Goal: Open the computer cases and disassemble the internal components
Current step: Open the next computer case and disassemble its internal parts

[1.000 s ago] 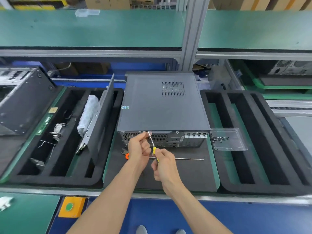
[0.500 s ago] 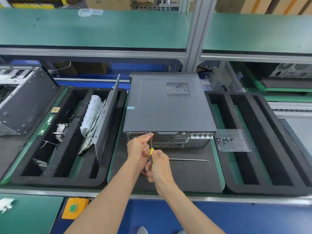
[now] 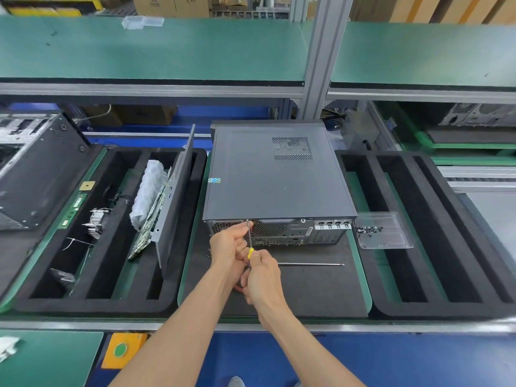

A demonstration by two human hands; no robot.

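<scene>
Green workbench: left foam tray (image 3: 117, 303) holds a motherboard (image 3: 152, 216); plastic tray (image 3: 384, 231) holds screws (image 3: 368, 229). Left hand (image 3: 230, 244) pinches, right hand (image 3: 262, 277) grips the upright screwdriver (image 3: 249, 236) at the computer case (image 3: 275, 180).

Both bare forearms come in from about 6 o'clock and meet near the middle. The left hand (image 3: 229, 245) sits at 11 o'clock of the right, fingers curled with the tips pinched together up front. The right hand (image 3: 262, 273) is right against it, closed tight in a fist-like grip, knuckles up, wrist angled toward 11 o'clock.
</scene>
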